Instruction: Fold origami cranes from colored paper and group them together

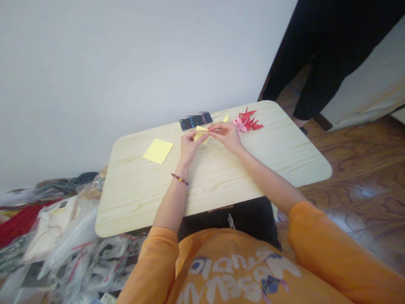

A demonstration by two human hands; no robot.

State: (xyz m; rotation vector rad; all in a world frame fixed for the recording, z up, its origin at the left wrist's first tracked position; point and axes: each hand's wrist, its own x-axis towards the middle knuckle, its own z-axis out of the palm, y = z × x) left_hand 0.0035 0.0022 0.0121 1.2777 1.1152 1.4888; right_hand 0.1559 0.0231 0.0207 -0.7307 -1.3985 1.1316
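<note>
My left hand [190,147] and my right hand [226,136] meet above the pale wood table [136,198], both pinching a folded piece of yellow paper [200,134] between their fingertips. Part of the paper is hidden by my fingers. Left of my left hand lies a flat yellow paper square [157,151]. A dark smartphone [196,121] lies just beyond my hands. Nearest my right hand are a pink origami crane [239,124] and red origami cranes [249,120], with a small yellow paper point [225,118] showing close by.
A standing person's black trousers [325,55] rise beyond the table's far right corner. Plastic-wrapped bags and textiles [72,240] are heaped at lower left. A white wall [126,63] backs the table, and a polished wood floor [357,156] lies to the right.
</note>
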